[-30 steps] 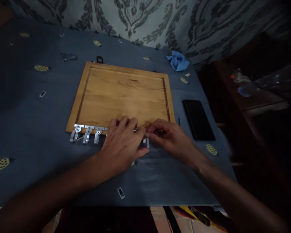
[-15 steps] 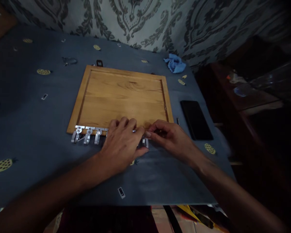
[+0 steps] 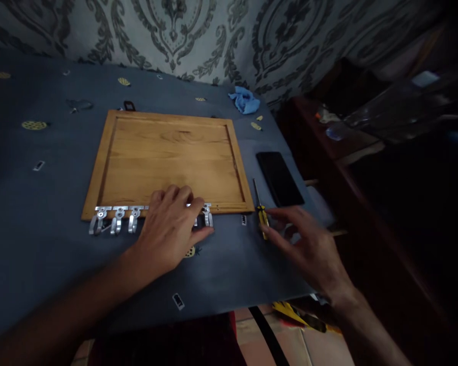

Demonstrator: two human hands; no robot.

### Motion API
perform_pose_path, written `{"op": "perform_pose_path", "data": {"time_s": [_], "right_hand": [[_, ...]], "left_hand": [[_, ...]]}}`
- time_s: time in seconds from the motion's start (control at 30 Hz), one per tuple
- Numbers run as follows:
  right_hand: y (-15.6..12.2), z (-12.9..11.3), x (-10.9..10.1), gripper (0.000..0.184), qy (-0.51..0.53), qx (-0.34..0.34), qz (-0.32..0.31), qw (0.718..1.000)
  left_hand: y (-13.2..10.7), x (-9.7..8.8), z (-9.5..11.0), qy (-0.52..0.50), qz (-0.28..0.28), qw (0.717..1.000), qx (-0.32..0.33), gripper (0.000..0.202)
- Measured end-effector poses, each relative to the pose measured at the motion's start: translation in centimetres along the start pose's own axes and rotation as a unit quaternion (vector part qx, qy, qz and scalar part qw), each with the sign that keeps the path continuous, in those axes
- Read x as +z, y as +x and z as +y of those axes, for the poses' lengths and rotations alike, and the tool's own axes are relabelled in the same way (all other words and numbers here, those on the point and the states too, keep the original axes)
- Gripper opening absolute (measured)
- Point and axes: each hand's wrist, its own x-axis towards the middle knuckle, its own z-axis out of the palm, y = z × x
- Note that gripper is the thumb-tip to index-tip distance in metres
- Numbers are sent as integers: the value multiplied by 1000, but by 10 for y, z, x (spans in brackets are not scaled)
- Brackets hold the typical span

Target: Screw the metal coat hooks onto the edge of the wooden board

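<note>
A wooden board (image 3: pixel 168 157) lies flat on a blue patterned cloth. Along its near edge runs a metal hook rail (image 3: pixel 116 216) with several silver hooks. My left hand (image 3: pixel 170 229) rests on the rail's middle, fingers curled over it and pressing it to the board. My right hand (image 3: pixel 309 244) hovers to the right with its fingers spread, holding nothing. Its fingertips are just beside a small screwdriver (image 3: pixel 260 208) with a yellow and black handle, which lies on the cloth right of the board.
A black phone (image 3: pixel 279 178) lies right of the screwdriver. A crumpled blue cloth (image 3: pixel 245 100) sits at the far right corner by the patterned wall. The table edge (image 3: pixel 213 312) is near me. Dark wooden furniture (image 3: pixel 328 147) stands to the right.
My right hand has left the hook rail and moved right toward the screwdriver, opening its fingers. The left hand stays on the rail. The camera has turned right.
</note>
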Motion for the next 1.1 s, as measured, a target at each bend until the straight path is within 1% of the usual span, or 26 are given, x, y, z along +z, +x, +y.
{"op": "perform_pose_path", "data": {"time_s": [0.07,0.1,0.17,0.27,0.33,0.37,0.43,0.47,0.5,0.53,0.57,0.6,0.67,0.7,0.77,0.83,0.9,0.93,1.0,1.1], "right_hand": [[-12,2,9,46,-67,26,19,997],[-17,2,15,47,-93,37,24,995],[-22,4,25,42,-119,46,34,991],[-24,8,28,36,-89,53,69,992],[-22,8,21,32,-38,72,111,991],[-21,6,15,28,-10,91,146,985],[-15,-3,3,21,67,151,240,957],[-12,-11,-3,18,119,164,299,932],[-7,-20,-7,15,168,152,364,903],[-1,-29,-11,16,210,132,410,878],[5,-39,-13,18,251,109,437,857],[12,-49,-14,20,295,87,438,845],[27,-66,-13,24,387,61,405,826],[34,-73,-11,24,415,41,381,825],[46,-84,-5,22,426,-6,348,835],[54,-92,4,17,395,-55,328,856],[59,-97,15,13,370,-93,295,876],[60,-99,20,13,368,-100,274,883],[60,-99,29,14,372,-93,242,891],[59,-93,39,18,368,-69,239,896]], "left_hand": [[0,1,0,4,8,1000,1,34],[0,1,0,6,10,1000,1,33],[0,1,1,11,10,1000,-3,32],[0,-2,1,11,1,1000,-5,32],[1,-3,1,8,-9,1000,-2,33],[1,-4,1,7,-12,1000,-2,33],[1,-5,1,5,-15,1000,-2,33],[1,-5,1,5,-15,1000,-2,34],[1,-5,1,4,-14,1000,-3,34],[1,-5,0,3,-13,1000,-3,34],[0,-5,0,1,-12,1000,-2,34],[0,-5,0,-1,-12,1000,-2,35],[0,-4,0,-3,-10,1000,-2,36],[0,-4,0,-4,-11,1000,-1,36],[0,-4,0,-2,-11,1000,-2,37],[0,-4,0,0,-14,1000,-3,38],[0,-4,1,4,-18,1000,-4,39],[1,-5,1,5,-21,1000,-5,40],[1,-6,2,6,-24,1000,-8,41],[1,-7,2,-2,-26,1000,-9,40]]}}
